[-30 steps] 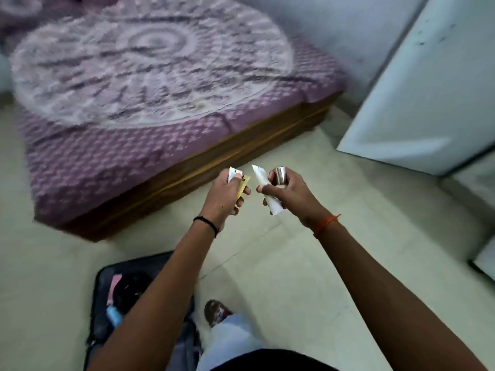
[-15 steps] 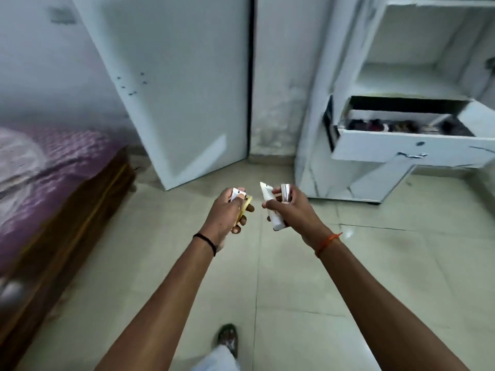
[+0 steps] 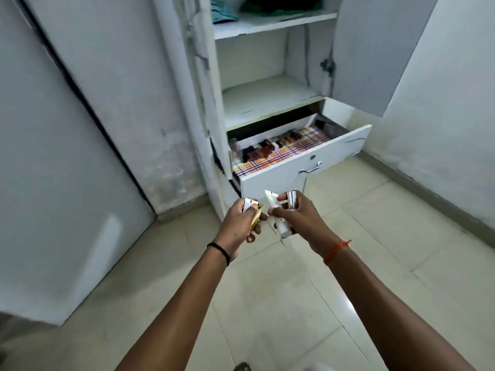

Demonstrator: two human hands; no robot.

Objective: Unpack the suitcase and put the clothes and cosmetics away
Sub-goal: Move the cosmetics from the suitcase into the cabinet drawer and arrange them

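Observation:
My left hand grips small cosmetic packs, a white one and a gold-edged one. My right hand holds a white tube and a silver-capped bottle. Both hands hover just in front of and below the open white drawer of the wardrobe. The drawer is lined with checked paper and holds several dark lipsticks and bottles along its back. The suitcase is out of view.
The white wardrobe stands open with a bare middle shelf and folded clothes on the top shelf. Its right door is swung out. A white room door stands at the left. Tiled floor lies underfoot.
I have turned from the bed and suitcase toward the wardrobe and come closer to the open drawer. Both hands still hold the same cosmetics.

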